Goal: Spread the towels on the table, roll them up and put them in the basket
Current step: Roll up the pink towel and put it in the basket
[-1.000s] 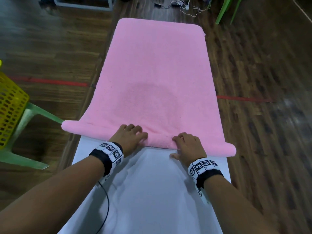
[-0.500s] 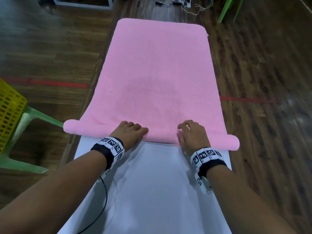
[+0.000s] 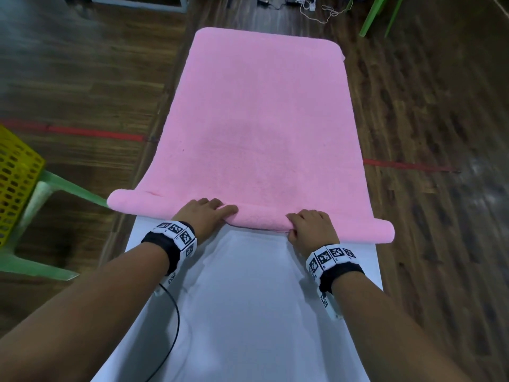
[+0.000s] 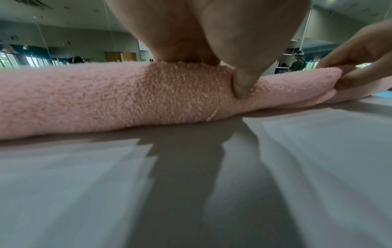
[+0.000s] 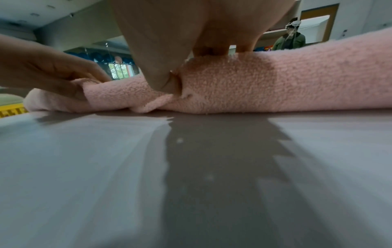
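Note:
A pink towel (image 3: 261, 119) lies flat along the white table (image 3: 248, 312), and its near end is rolled into a thick tube (image 3: 132, 201) across the table's width. My left hand (image 3: 205, 213) grips the roll left of centre, fingers over the top and thumb (image 4: 241, 83) dug into its front. My right hand (image 3: 309, 227) grips it right of centre the same way, thumb (image 5: 165, 82) tucked into a fold. Both roll ends overhang the table sides. The yellow basket (image 3: 16, 175) stands at the far left, off the table.
The basket rests on a green plastic chair (image 3: 68, 186) beside the table's left side. More green chair legs (image 3: 377, 15) and loose cables (image 3: 311, 4) lie on the wooden floor beyond the far end. A black cable (image 3: 176, 326) trails from my left wrist.
The roll has moved further away from me and grown thicker, and both hands have moved forward with it. More bare white table shows in front of me.

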